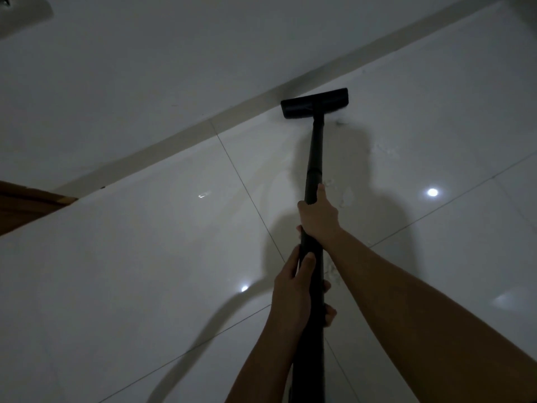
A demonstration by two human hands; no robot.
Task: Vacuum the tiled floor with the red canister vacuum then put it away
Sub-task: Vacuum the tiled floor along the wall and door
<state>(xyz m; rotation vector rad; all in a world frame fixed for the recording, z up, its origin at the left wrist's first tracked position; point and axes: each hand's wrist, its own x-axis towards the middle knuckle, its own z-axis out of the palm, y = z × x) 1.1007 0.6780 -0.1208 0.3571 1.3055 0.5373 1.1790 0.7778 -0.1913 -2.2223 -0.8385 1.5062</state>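
At the foot of the wall, in the head view, I am watching the black floor head (313, 103) sitting flat on the tiled floor (145, 271), just beside the pale skirting strip (174, 144). The black wand (315, 158) is running from it back toward the camera. My right hand (318, 213) is gripping the wand partway along, wrapped fully round it, with one digit lying up the tube. My left hand (292, 289) is holding the same wand just behind, nearer me, thumb pressing on top and fingertips curling out from under the far side. Both grips are sitting snug on the tube. Pale specks (347, 197) are lying on the tile right of the wand. A brown wooden edge (26, 205) is poking in at the left.
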